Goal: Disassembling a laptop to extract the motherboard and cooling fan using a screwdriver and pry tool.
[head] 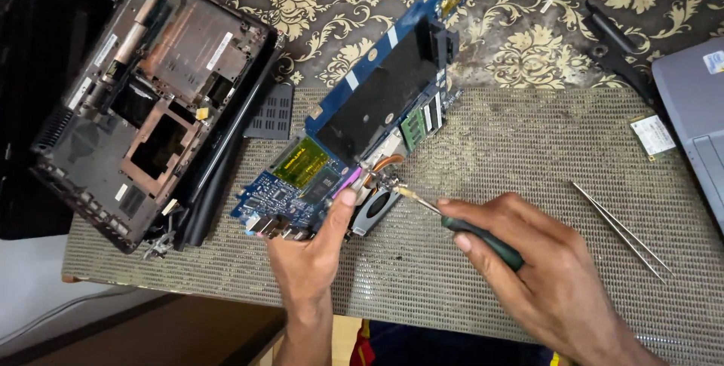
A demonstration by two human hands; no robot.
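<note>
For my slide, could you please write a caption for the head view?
Left hand steadies a blue laptop motherboard on a mesh mat while the right hand applies a green-handled screwdriver near its fan.

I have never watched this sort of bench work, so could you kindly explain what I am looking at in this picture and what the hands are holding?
There is one picture, taken by a camera worn on the person's head, looking down at their own two bare hands over a table.

The left hand steadies a blue laptop circuit board, its thumb pressing beside the small fan at the board's near end. The right hand grips a green-handled screwdriver, whose tip meets the metal part by the fan.

The board lies on a grey woven mat over a gold-patterned cloth. To the left sits an emptied black laptop shell; to the right lie metal tweezers, a small green card and the corner of a grey laptop.
</note>
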